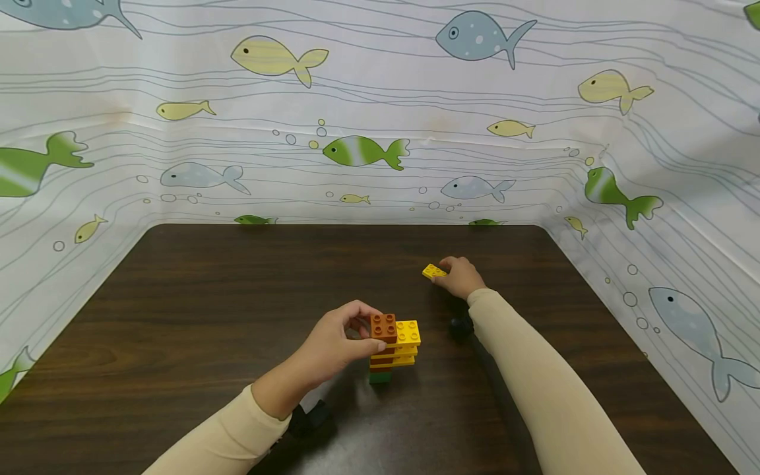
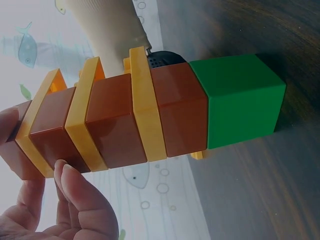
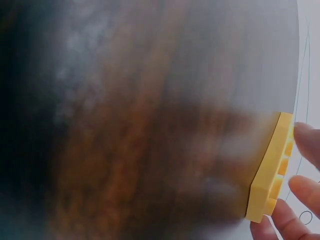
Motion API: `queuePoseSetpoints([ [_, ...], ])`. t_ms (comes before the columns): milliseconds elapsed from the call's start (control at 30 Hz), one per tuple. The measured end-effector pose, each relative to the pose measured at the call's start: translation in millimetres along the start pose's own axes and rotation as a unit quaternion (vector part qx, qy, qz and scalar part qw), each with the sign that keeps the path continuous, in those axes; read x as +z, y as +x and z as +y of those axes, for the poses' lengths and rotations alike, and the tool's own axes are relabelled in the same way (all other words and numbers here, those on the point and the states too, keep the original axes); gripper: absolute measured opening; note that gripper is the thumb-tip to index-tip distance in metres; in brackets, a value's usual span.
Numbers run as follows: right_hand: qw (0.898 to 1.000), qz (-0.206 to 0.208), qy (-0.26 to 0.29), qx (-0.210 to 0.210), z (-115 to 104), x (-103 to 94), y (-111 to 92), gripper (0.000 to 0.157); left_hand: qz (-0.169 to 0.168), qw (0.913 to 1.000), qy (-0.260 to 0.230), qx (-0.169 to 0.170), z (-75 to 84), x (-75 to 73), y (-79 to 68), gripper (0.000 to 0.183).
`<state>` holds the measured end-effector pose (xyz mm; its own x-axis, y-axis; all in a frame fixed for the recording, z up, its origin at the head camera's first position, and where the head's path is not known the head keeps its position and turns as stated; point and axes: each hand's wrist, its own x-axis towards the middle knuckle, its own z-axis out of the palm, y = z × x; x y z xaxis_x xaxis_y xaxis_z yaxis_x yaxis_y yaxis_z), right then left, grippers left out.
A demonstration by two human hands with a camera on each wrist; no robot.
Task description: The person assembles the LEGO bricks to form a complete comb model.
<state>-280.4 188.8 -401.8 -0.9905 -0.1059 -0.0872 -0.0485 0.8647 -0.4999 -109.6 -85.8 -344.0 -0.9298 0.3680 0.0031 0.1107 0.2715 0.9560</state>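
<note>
Near the front middle of the table rises a stacked tower of toy building bricks, with a green brick (image 2: pixel 245 102) at its base. Above that, brown bricks alternate with thin yellow bricks (image 1: pixel 408 332) that jut out to the right; a brown brick (image 1: pixel 382 326) tops it. My left hand (image 1: pixel 332 343) holds the tower near its top, thumb on the near side and fingers around the left and back. Farther back to the right, my right hand (image 1: pixel 462 277) pinches a thin yellow studded brick (image 3: pixel 270 170) by its edges. Whether that brick touches the table is unclear.
The dark wood table (image 1: pixel 208 297) is bordered at the back and sides by a white curtain (image 1: pixel 380 99) printed with fish. Dark wrist devices, such as the one (image 1: pixel 460 326) under the right sleeve, hang below both wrists.
</note>
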Motion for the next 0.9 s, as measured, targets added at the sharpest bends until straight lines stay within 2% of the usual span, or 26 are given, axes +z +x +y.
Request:
queuePoseSetpoints([
  [367, 0.998, -0.024, -0.062, 0.016, -3.2, 0.7, 3.2, 0.051, -0.005, 0.9999, -0.008, 0.005, 2.2, -1.4, -1.0, 0.035],
  [533, 0.997, -0.026, -0.073, 0.017, -3.0, 0.4, 3.8, 0.049, -0.007, 0.9999, -0.009, 0.009, 3.6, -1.4, -1.8, 0.036],
  [733, 0.997, -0.024, -0.072, 0.012, -3.5, 0.1, 1.5, 0.047, -0.006, 0.9999, -0.009, 0.008, 3.5, -1.4, -1.4, 0.037],
  [900, 0.996, -0.01, -0.083, -0.014, -4.6, -1.2, -1.3, 0.046, -0.006, 0.9999, -0.007, 0.011, 3.6, -1.4, -1.6, 0.037],
])
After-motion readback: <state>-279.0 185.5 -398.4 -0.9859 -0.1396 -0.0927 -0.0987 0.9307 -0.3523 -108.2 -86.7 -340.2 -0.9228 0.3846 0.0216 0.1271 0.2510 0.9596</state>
